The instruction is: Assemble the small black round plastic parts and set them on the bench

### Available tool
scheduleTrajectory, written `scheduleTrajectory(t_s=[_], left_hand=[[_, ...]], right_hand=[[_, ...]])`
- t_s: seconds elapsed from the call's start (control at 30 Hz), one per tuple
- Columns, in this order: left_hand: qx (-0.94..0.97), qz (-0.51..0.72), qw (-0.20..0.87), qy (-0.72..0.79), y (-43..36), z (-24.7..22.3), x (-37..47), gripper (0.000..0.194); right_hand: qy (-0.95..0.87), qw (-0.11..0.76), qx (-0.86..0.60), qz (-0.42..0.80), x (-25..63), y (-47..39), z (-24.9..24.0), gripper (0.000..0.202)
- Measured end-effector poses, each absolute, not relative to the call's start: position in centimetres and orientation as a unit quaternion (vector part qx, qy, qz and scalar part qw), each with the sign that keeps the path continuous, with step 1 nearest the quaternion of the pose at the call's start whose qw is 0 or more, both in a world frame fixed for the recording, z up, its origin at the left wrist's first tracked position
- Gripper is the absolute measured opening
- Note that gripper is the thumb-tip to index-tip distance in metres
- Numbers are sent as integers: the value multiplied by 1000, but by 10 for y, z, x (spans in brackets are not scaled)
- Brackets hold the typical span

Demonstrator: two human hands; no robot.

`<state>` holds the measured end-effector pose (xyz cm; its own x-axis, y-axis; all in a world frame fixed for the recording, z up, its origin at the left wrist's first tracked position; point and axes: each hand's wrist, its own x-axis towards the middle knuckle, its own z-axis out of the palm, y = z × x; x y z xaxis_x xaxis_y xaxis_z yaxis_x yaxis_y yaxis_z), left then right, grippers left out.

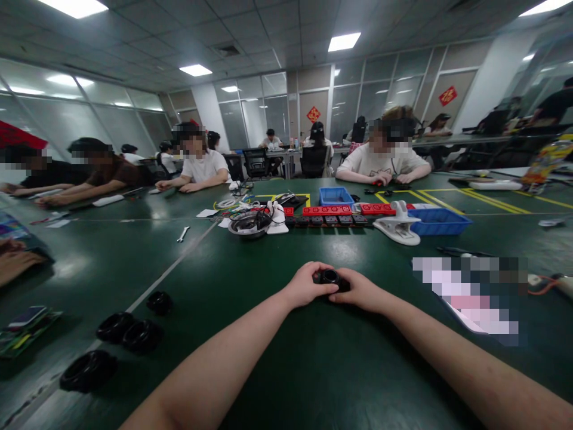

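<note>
Between my two hands is a small black ring-shaped part (330,276), its round opening facing up, close above or on the green table. My left hand (308,283) wraps its fingers round the far left side, with the thumb along the near edge. From the right, my right hand (358,289) grips the same part, thumb towards the front. The fingers cover most of its sides, and its underside is hidden. To the left lie several similar black ring-shaped parts (142,336) on the table.
Across the green table (277,358) run red and black power strips (329,215), a bowl of cables (250,224), a white clamp base (400,227) and blue bins (439,221). A wrench (183,233) and circuit board (29,328) lie left. People sit opposite.
</note>
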<state>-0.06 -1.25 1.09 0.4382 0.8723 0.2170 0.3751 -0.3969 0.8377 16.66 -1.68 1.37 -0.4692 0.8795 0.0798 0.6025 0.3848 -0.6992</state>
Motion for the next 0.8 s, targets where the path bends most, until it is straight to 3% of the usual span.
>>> scheduleTrajectory(t_s=[0.17, 0.47, 0.8], left_hand=[[770, 321, 431, 344, -3, 11, -4, 43], [763, 311, 449, 346, -2, 9, -3, 46], [767, 312, 437, 352, 0, 6, -2, 47]], right_hand=[[-773, 217, -373, 465, 176, -10, 20, 47], [-761, 200, -409, 463, 178, -8, 17, 36], [-758, 221, -399, 467, 177, -7, 13, 41]])
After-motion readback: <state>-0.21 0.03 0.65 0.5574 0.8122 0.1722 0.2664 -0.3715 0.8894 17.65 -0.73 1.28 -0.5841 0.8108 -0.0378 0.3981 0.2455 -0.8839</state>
